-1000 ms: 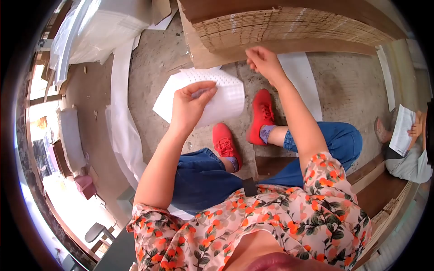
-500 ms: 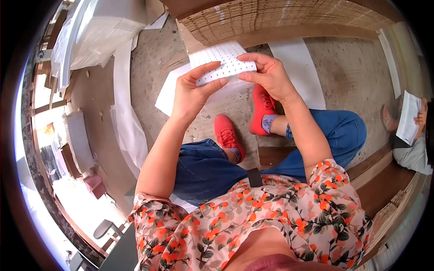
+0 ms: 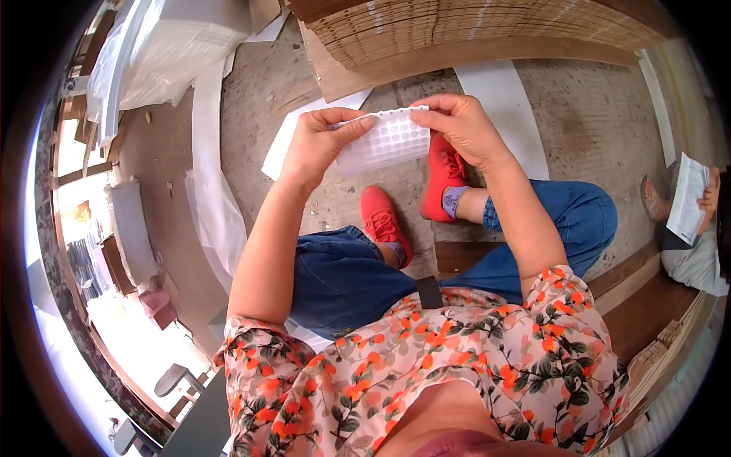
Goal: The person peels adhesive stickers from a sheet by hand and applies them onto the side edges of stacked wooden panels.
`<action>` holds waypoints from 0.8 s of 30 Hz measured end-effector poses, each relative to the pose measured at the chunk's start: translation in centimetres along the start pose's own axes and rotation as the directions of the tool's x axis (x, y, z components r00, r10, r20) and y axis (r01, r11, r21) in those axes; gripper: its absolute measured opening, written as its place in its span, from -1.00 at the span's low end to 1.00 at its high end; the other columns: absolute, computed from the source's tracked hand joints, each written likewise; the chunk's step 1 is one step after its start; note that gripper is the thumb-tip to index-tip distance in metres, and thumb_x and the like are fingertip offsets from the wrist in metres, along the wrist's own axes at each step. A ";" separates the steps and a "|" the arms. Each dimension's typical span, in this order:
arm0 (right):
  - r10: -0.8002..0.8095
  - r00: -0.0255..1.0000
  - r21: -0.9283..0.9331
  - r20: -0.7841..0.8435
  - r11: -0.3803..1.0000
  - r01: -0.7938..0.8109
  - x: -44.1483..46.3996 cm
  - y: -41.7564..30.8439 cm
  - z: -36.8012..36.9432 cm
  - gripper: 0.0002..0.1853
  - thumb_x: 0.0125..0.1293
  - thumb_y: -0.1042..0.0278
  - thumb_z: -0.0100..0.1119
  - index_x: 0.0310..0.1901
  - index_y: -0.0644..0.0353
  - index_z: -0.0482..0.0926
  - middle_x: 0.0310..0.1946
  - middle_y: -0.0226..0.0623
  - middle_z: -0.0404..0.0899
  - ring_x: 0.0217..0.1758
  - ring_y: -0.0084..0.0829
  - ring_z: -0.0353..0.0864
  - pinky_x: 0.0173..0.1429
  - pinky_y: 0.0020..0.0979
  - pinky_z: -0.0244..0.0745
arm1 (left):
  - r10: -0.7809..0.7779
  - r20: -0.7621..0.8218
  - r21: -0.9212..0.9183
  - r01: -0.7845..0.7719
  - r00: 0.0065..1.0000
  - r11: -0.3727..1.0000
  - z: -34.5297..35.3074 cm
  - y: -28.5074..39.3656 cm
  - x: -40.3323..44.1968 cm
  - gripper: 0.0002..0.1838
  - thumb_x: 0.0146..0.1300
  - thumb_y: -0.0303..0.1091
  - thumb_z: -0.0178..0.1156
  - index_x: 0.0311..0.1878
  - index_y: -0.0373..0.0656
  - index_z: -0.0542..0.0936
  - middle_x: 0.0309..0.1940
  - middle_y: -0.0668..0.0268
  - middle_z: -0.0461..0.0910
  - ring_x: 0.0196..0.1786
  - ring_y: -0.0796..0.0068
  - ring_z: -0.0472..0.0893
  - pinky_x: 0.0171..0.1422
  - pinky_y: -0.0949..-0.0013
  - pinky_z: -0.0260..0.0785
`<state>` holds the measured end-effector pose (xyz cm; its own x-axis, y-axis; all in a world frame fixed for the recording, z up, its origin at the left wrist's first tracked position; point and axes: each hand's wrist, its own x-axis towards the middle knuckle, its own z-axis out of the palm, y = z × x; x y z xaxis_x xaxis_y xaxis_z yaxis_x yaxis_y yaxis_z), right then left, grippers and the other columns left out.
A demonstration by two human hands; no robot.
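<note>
A white sheet with rows of round dots (image 3: 392, 137) is stretched between both hands above the floor. My left hand (image 3: 324, 141) pinches its left upper corner between thumb and fingers. At the right upper corner, my right hand (image 3: 457, 126) holds it the same way. The sheet hangs down from its top edge and curves slightly. Behind and left of it, a plain white sheet (image 3: 285, 145) lies on the floor, partly hidden by my left hand.
Stacked cardboard (image 3: 487, 30) stands ahead on a brown board. A plastic-wrapped bundle (image 3: 183, 49) is at the upper left. White strips (image 3: 506, 107) lie on the floor. At the far right, another person's hand (image 3: 710, 199) holds a white paper (image 3: 687, 198).
My right hand, apart from the sheet at first, has come over and taken its right end. The sheet was lifted, showed its printed side, then tipped so that it hangs down.
</note>
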<state>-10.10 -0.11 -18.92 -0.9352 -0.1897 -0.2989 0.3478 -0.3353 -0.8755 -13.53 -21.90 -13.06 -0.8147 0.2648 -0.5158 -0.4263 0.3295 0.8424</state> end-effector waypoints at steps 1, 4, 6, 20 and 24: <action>0.022 0.999 0.036 0.025 0.999 -0.023 0.0 0.2 -0.3 -0.77 0.16 0.43 0.30 -0.17 0.36 0.63 -0.33 -0.33 0.64 -0.29 -0.62 0.55 -0.19 -0.58 0.43 | -0.025 0.012 -0.053 0.026 1.000 0.998 -0.3 0.0 0.0 -0.78 0.13 -0.36 0.34 -0.19 -0.27 0.67 -0.41 0.35 0.64 -0.37 0.61 0.57 -0.23 0.54 0.41; 0.026 0.999 0.058 0.024 0.998 -0.027 -0.2 0.5 -0.5 -0.76 0.22 0.39 0.26 -0.14 0.37 0.62 -0.29 -0.33 0.64 -0.26 -0.61 0.55 -0.16 -0.57 0.44 | -0.016 0.047 -0.063 0.019 0.999 0.998 -1.4 -1.0 0.3 -0.78 0.16 -0.40 0.31 -0.15 -0.29 0.64 -0.34 0.30 0.65 -0.33 0.58 0.59 -0.19 0.51 0.44; 0.019 1.000 0.066 0.004 0.998 -0.019 -0.3 0.7 -0.7 -0.75 0.24 0.38 0.24 -0.12 0.36 0.62 -0.28 -0.33 0.63 -0.25 -0.60 0.54 -0.16 -0.56 0.44 | -0.001 0.048 -0.080 0.005 0.999 0.997 -1.8 -1.4 0.5 -0.78 0.18 -0.40 0.29 -0.14 -0.30 0.63 -0.32 0.29 0.65 -0.31 0.57 0.59 -0.18 0.50 0.45; -0.521 0.786 -0.729 0.331 0.388 0.564 1.4 -1.2 3.4 -0.81 0.08 0.36 0.27 -0.25 0.16 0.62 -0.37 -0.26 0.55 -0.27 -0.26 0.54 -0.17 -0.29 0.47 | 0.037 0.043 0.036 -0.039 0.998 0.999 -0.6 -2.1 0.5 -0.71 0.15 -0.45 0.29 -0.05 -0.32 0.61 -0.37 0.34 0.65 -0.33 0.67 0.56 -0.21 0.56 0.39; -0.470 0.745 -0.723 0.474 0.276 0.633 2.5 -1.0 4.8 -0.89 0.10 0.38 0.21 -0.32 0.14 0.63 -0.38 -0.24 0.57 -0.22 -0.17 0.55 -0.13 -0.21 0.46 | 0.051 0.067 0.044 -0.054 0.996 0.998 -0.3 -2.0 0.0 -0.67 0.12 -0.52 0.28 -0.01 -0.34 0.57 -0.31 0.33 0.65 -0.28 0.69 0.55 -0.17 0.56 0.39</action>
<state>-12.51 -4.66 -16.93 -0.8290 -0.4210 0.3681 -0.5440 0.4547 -0.7052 -12.78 -22.79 -14.68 -0.8075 0.3413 -0.4811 -0.3635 0.3543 0.8616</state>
